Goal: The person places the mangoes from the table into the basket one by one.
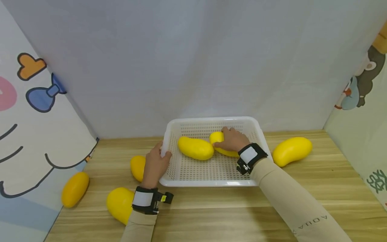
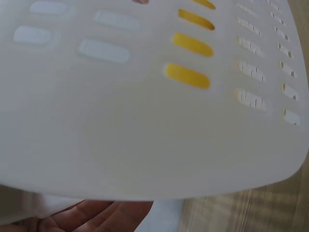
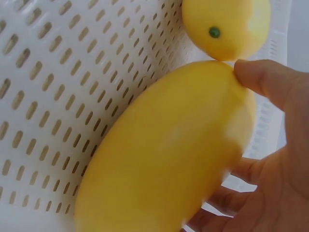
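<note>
A white plastic basket (image 1: 208,183) with slotted walls stands on the wooden table and holds two yellow mangoes. My left hand (image 1: 155,164) grips its left rim, thumb on the inner side; in the left wrist view the basket wall hides much of that hand. Inside the basket, my right hand (image 1: 234,140) holds the right-hand mango (image 3: 164,150), with thumb and fingers curled about its far end and side. The other mango (image 1: 196,148) lies just to the left, its green stem spot showing in the right wrist view.
On the table (image 1: 211,215), one mango (image 1: 292,150) lies right of the basket. To the left are a mango (image 1: 137,168) beside my left hand, another (image 1: 119,204) partly behind my wrist, and an orange-yellow one (image 1: 75,189) farther left. A pale wall (image 1: 193,67) rises behind the basket.
</note>
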Motion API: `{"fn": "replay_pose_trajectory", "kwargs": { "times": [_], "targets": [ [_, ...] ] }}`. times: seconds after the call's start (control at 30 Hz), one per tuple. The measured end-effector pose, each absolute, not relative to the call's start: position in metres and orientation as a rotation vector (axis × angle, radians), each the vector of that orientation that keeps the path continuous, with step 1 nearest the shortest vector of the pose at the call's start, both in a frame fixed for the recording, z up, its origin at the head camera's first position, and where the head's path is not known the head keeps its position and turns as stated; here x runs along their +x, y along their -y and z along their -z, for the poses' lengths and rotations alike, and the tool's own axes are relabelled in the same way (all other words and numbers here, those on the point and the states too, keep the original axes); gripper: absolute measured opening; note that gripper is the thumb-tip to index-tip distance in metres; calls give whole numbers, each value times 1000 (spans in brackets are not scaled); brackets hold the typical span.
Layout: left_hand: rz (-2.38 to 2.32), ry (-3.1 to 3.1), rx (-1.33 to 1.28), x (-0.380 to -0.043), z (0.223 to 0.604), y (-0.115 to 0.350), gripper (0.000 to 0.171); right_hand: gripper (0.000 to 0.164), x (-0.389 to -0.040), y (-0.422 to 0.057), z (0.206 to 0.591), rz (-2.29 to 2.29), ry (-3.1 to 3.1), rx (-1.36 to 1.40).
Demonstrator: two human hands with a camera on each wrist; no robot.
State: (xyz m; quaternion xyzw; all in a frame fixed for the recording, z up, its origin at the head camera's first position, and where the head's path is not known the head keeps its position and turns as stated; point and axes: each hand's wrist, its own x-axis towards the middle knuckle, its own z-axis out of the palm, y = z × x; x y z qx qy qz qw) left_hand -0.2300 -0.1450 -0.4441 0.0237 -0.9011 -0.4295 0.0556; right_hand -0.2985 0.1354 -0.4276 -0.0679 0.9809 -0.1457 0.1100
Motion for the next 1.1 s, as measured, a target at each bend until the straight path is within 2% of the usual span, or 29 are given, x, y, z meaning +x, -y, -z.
{"fn": "replay_pose_trajectory", "kwargs": {
  "times": [0.7,1.1],
  "targets": [
    [1307,2740,87,-229,441,144,50,74,-302,-137,418,449,-2995,-307],
    [1313,2722,68,-228,441,145,49,70,-290,-136,399,503,-3113,-400]
  ]
}}
